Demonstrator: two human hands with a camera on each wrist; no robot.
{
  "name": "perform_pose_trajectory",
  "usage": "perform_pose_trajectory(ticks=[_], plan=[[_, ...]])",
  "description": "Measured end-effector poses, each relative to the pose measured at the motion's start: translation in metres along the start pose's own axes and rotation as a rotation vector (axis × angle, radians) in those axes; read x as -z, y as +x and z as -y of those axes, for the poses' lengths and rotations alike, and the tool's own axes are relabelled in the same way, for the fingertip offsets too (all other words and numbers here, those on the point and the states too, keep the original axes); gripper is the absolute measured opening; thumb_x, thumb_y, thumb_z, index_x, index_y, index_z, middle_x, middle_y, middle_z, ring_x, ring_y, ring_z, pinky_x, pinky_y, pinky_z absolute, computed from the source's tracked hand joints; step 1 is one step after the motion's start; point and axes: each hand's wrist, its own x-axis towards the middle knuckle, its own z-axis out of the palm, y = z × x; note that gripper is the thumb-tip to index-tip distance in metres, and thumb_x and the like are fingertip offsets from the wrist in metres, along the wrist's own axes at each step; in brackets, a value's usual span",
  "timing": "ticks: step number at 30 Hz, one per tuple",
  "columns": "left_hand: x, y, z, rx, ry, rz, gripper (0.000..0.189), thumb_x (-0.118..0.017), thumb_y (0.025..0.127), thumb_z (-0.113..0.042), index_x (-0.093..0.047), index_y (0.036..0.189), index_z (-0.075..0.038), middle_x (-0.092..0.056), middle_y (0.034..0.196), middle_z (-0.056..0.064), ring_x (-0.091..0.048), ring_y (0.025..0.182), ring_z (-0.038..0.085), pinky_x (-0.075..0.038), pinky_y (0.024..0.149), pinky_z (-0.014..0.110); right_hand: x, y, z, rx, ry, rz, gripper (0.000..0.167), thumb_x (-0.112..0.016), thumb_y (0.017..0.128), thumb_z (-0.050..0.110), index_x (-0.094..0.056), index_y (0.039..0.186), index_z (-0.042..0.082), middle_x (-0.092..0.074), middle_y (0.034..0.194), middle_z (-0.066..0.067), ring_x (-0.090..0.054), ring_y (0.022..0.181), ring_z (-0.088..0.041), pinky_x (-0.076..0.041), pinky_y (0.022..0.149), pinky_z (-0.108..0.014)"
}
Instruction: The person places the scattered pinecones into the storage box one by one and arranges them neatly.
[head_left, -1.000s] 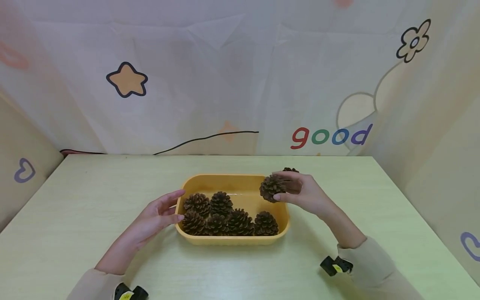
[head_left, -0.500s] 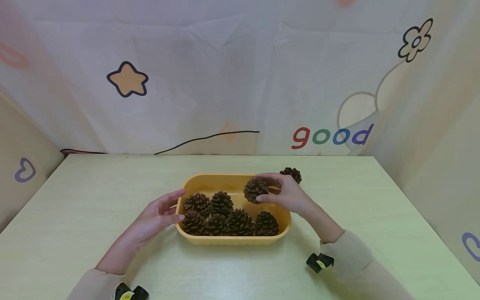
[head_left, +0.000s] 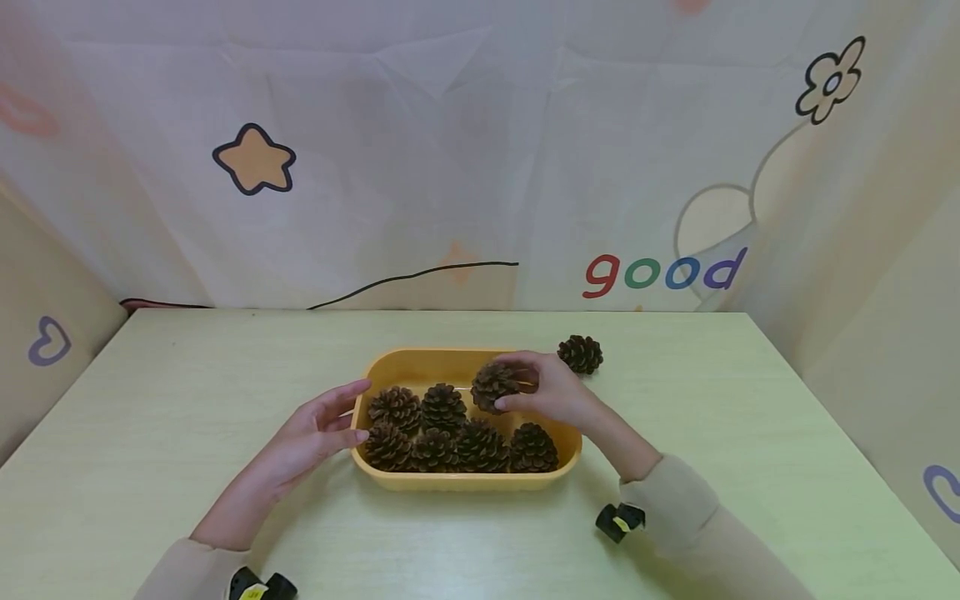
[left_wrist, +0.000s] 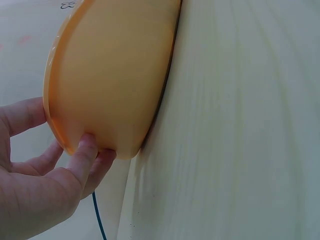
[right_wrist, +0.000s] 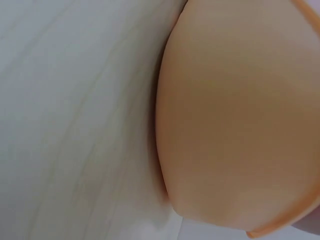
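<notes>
My right hand (head_left: 551,390) pinches a pine cone (head_left: 495,387) between thumb and fingers, over the back right part of a yellow plastic tub (head_left: 465,481). At the tub's left end, my left hand (head_left: 322,425) touches the rim with its thumb and a finger. In the left wrist view, the spread fingers of the left hand (left_wrist: 55,182) rest against the outer wall of the tub (left_wrist: 115,75). Several pine cones (head_left: 442,407) lie inside the tub, mostly along its front and left. The right wrist view has the tub's outer wall (right_wrist: 235,115); the held pine cone is hidden there.
One loose pine cone (head_left: 581,354) lies on the pale wooden table (head_left: 225,375), behind the tub's right end. A printed cloth (head_left: 420,167) hangs along the table's back edge and at both sides.
My right hand has moved left and slightly down with the pine cone, from the tub's right edge to over its inside. The loose pine cone behind has come into full view. The left hand stays put.
</notes>
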Motion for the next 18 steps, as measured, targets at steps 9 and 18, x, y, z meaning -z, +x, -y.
perform_pose_trajectory(ticks=[9, 18], plan=[[0.001, -0.001, 0.000, 0.008, 0.009, -0.004, 0.069, -0.061, 0.084, -0.003, -0.024, 0.142, -0.002, -0.024, 0.143, 0.025, -0.029, 0.128, 0.042, -0.042, 0.091, 0.026, -0.010, 0.008, -0.001, -0.043, -0.064, -0.003, 0.045, -0.070, 0.077, 0.000, -0.055, 0.120, -0.001, -0.055, 0.118, -0.017, -0.054, 0.110, -0.034, -0.046, 0.089, -0.038], [0.000, -0.001, -0.002, 0.016, 0.009, -0.007, 0.068, -0.060, 0.084, -0.002, -0.024, 0.143, -0.002, -0.023, 0.144, 0.024, -0.030, 0.128, 0.042, -0.042, 0.093, 0.029, -0.012, 0.012, -0.006, -0.103, -0.143, 0.023, 0.046, -0.070, 0.077, 0.004, -0.055, 0.121, 0.002, -0.052, 0.124, -0.018, -0.052, 0.113, -0.036, -0.045, 0.090, -0.040]])
